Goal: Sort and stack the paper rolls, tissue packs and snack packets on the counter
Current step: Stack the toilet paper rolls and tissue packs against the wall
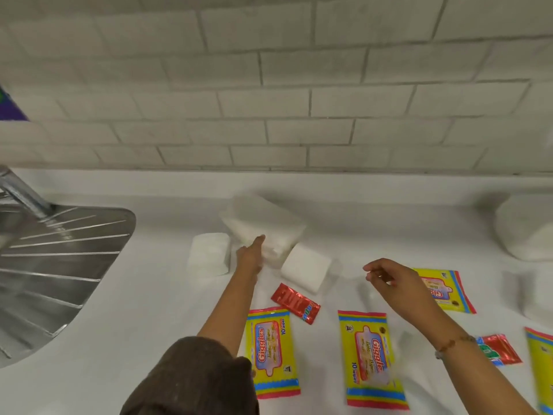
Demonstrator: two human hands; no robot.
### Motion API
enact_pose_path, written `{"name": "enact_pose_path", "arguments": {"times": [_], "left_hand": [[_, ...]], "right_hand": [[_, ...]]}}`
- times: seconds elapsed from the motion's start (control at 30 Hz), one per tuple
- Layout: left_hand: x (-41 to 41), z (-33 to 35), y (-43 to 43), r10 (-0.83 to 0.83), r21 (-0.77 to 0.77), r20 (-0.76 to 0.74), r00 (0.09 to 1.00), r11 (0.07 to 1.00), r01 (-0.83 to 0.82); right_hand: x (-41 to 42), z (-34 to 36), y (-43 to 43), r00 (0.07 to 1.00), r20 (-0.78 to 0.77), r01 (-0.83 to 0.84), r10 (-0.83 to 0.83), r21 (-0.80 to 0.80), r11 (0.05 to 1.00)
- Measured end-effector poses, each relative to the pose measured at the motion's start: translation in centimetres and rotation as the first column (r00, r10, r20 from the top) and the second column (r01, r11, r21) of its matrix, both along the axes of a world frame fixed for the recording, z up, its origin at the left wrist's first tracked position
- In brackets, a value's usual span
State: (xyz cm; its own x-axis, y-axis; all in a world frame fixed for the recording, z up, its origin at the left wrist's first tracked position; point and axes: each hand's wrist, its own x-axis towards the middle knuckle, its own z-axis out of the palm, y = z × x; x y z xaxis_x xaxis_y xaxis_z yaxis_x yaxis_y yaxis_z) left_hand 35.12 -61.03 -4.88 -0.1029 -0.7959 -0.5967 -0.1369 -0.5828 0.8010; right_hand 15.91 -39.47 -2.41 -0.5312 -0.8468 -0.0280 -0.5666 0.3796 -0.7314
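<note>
the large white tissue pack [263,226] lies askew on the counter [149,310], and everything here is placed from it. the left hand [250,256] reaches to its near edge with the thumb raised against the wrapper. blur hides the fingers, so i cannot tell whether it grips the pack or only touches it. the aim is probably to square the pack up as the base of a white pile: a small tissue pack [209,254] lies just left of it and another small tissue pack [305,268] touches its near right corner.

the right hand [392,280] hovers to the right of the large pack, nearer the person. its fingers are loosely curled and hold nothing, likely ready for the next item.

nearer than the large pack lie a red snack packet [294,303], a yellow wipes pack [270,351] and a second yellow wipes pack [374,359]. a third yellow wipes pack [446,290] shows beyond the right hand. well to the right of the large pack stands a paper roll [526,226]. the kinds lie mixed, so the sorting looks barely begun.
</note>
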Motion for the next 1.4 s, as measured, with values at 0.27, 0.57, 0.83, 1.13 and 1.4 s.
{"name": "enact_pose_path", "arguments": {"times": [0.27,0.57,0.83,1.13,1.4], "left_hand": [[-2.1,-0.5,-3.4,0.043,-0.008,-0.012,0.999,0.999,-0.043],[-5.3,4.0,-1.4,0.175,-0.154,-0.304,0.937,0.961,-0.229],[-14.9,13.5,6.4,-0.390,-0.726,0.036,0.920,0.623,0.292],[-32.1,15.4,18.1,-0.509,-0.809,0.503,0.699,0.009,0.588],[-47.7,11.8,25.0,-0.219,-0.595,0.800,0.559,-0.417,0.688]], "right_hand": [[-0.1,-0.6,-0.2,0.999,0.024,0.021,-0.021,0.033,0.999],[-2.9,1.4,2.8,0.985,0.093,0.153,-0.146,-0.077,0.985],[-8.8,4.1,10.4,0.952,0.027,0.305,-0.304,-0.144,0.941],[-18.1,5.1,21.3,0.894,-0.033,0.435,-0.446,-0.175,0.884],[-27.4,4.2,28.7,0.868,-0.053,0.483,-0.493,-0.137,0.865]]}}
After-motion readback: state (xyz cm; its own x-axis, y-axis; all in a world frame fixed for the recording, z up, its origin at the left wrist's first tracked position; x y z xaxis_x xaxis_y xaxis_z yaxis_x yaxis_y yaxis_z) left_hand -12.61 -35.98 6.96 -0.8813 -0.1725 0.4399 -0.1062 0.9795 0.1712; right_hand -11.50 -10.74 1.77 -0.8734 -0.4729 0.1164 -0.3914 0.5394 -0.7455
